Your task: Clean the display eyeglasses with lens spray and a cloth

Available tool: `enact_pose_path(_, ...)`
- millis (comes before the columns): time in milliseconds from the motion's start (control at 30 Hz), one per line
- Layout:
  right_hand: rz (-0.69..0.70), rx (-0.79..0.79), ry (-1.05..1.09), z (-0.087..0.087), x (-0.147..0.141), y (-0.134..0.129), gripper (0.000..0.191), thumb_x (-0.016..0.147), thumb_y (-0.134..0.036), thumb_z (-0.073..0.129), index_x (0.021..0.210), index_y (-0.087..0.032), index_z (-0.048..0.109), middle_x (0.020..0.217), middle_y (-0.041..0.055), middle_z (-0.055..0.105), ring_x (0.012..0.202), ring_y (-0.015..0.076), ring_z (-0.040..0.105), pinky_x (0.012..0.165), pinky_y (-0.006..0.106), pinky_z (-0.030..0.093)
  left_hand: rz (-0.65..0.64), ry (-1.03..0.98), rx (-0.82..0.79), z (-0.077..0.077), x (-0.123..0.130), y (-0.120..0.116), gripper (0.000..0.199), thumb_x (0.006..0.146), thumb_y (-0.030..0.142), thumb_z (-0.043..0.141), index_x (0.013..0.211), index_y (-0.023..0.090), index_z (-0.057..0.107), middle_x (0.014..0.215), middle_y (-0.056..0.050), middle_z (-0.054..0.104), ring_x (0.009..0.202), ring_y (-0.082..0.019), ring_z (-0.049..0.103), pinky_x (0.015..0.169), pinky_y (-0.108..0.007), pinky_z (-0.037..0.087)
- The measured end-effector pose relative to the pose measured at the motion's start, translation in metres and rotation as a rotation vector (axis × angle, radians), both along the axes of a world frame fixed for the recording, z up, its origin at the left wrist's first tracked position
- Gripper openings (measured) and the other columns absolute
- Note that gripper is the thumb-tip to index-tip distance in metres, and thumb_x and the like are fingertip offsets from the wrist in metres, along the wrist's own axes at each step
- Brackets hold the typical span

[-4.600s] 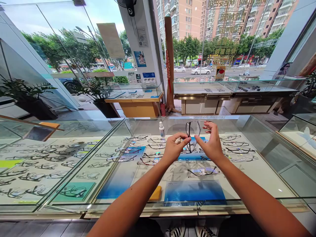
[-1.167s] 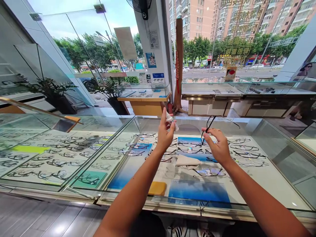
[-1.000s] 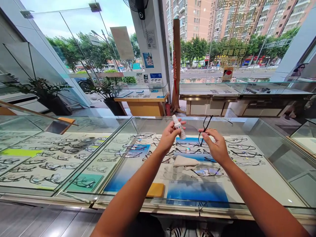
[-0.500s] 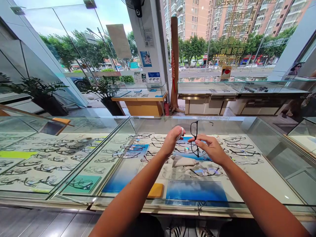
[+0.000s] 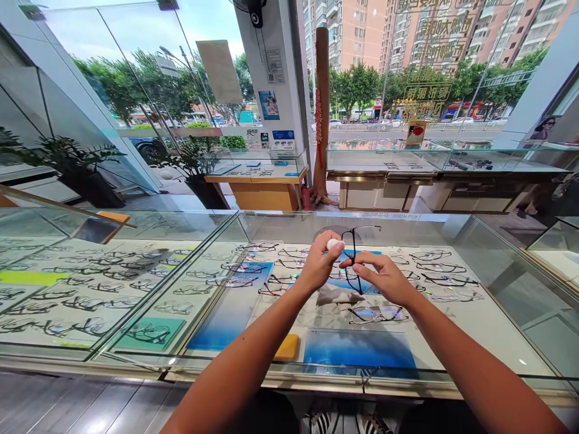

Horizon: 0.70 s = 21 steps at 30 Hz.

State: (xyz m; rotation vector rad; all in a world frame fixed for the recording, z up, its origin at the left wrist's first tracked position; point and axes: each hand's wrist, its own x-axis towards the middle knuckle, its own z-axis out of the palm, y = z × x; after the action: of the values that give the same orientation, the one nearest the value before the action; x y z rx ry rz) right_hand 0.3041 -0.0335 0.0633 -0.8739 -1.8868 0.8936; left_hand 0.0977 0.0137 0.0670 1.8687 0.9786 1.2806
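My left hand (image 5: 320, 260) is closed around a small white object (image 5: 335, 244), which I cannot make out fully. Pinched in the fingers of my right hand (image 5: 382, 274) is a pair of black-framed glasses (image 5: 353, 246), held on end with one temple pointing right. The white object is right beside the upper lens of these glasses. Below the hands, a crumpled grey-beige cloth (image 5: 339, 296) and a pair of glasses (image 5: 379, 314) lie on the glass display counter (image 5: 452, 355).
Rows of glasses (image 5: 90, 283) fill the left case. A blue sheet (image 5: 359, 352), an orange-yellow case (image 5: 287, 348) and a teal pad (image 5: 151, 334) are near the front edge. Further display cases (image 5: 380, 163) and a wooden post (image 5: 321, 108) stand beyond.
My left hand has moved right and slightly down with the white object, up to the glasses. The glasses have shifted a little left and tilted in my right hand.
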Motion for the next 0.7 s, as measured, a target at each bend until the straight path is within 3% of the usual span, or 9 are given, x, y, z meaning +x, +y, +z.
enact_pose_path(200,0.017,-0.026,0.040,-0.002,0.000,0.002,0.035,0.106,-0.054,0.063,0.115,-0.026,0.084,0.112,0.0062,0.080,0.108,0.0248,0.070,0.103,0.041,0.051,0.016,0.012,0.068,-0.001,-0.001,-0.002,0.042,0.097,0.063,0.051,0.089,0.022,0.056,0.093,-0.005,0.060,0.096,-0.024,0.054,0.087,-0.037,0.044)
enact_pose_path(333,-0.071,-0.031,0.179,-0.001,0.004,0.007,0.035,0.104,-0.055,0.065,0.114,-0.026,0.083,0.113,0.0053,0.079,0.107,0.0245,0.068,0.099,0.038,0.051,0.001,0.104,0.128,0.001,-0.001,-0.006,0.041,0.096,0.063,0.057,0.091,0.022,0.061,0.096,-0.005,0.062,0.098,-0.025,0.054,0.090,-0.038,0.042)
enact_pose_path(500,-0.070,-0.063,0.283,0.001,0.007,0.010,0.035,0.104,-0.055,0.066,0.115,-0.028,0.084,0.117,0.0051,0.077,0.110,0.0238,0.066,0.101,0.036,0.048,-0.101,0.249,0.186,0.000,0.002,-0.009,0.036,0.097,0.058,0.059,0.092,0.022,0.060,0.096,-0.005,0.062,0.098,-0.025,0.051,0.089,-0.039,0.041)
enact_pose_path(700,-0.087,-0.074,0.281,-0.003,0.006,0.012,0.038,0.103,-0.057,0.066,0.119,-0.028,0.084,0.113,0.0057,0.074,0.110,0.0251,0.063,0.104,0.039,0.045,-0.107,0.205,0.177,-0.006,0.005,-0.009,0.035,0.100,0.057,0.058,0.096,0.022,0.060,0.098,-0.005,0.062,0.098,-0.025,0.051,0.088,-0.039,0.039)
